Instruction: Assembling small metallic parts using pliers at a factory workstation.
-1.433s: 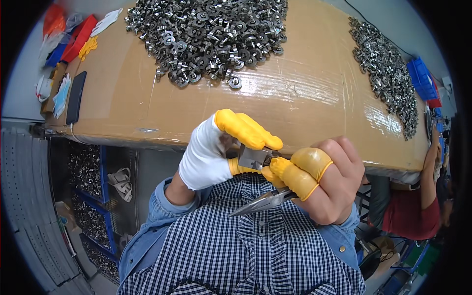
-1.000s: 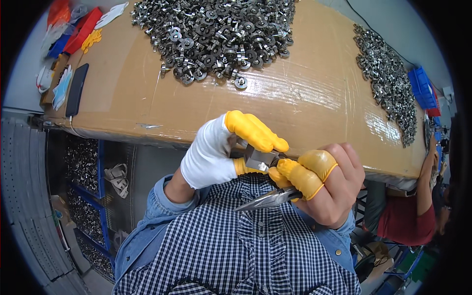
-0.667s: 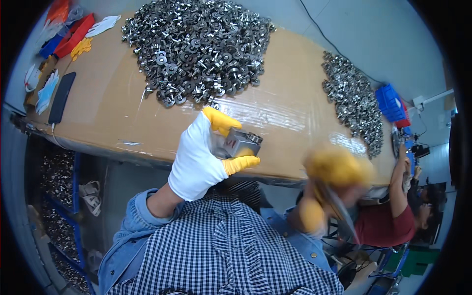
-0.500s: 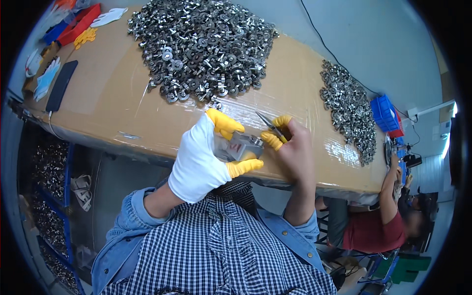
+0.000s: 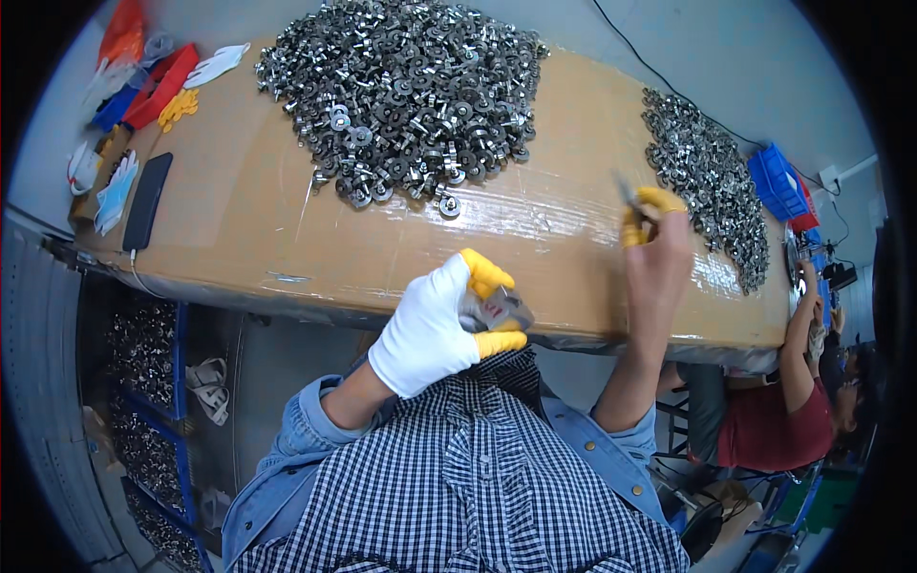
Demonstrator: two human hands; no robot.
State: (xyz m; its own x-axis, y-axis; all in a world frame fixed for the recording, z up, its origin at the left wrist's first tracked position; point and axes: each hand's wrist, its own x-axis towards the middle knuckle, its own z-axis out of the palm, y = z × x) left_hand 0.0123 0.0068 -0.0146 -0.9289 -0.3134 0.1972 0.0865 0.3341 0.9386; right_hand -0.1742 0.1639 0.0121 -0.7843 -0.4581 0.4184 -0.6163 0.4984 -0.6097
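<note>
My left grip [image 5: 435, 329] pinches a small metal part [image 5: 495, 310]; my right grip [image 5: 659, 250] holds thin pliers [image 5: 629, 194] aloft, which might slip and drop

Long counter [image 5: 287, 220] topped with brown cardboard under clear shiny tape, running left to right with its near edge curving above the person's lap. Big heap of small grey metal parts [image 5: 411, 86] lies on the far middle, a few strays [image 5: 449, 204] just in front of it, and a second narrower heap of metal parts [image 5: 712, 181] sits toward the right end, well apart from the first. Left end carries a black phone [image 5: 146, 201] lying flat, white gloves [image 5: 110, 186] beside it, a red tray [image 5: 158, 86], a yellow glove [image 5: 180, 107], and another white glove [image 5: 218, 63] near the far edge.
</note>
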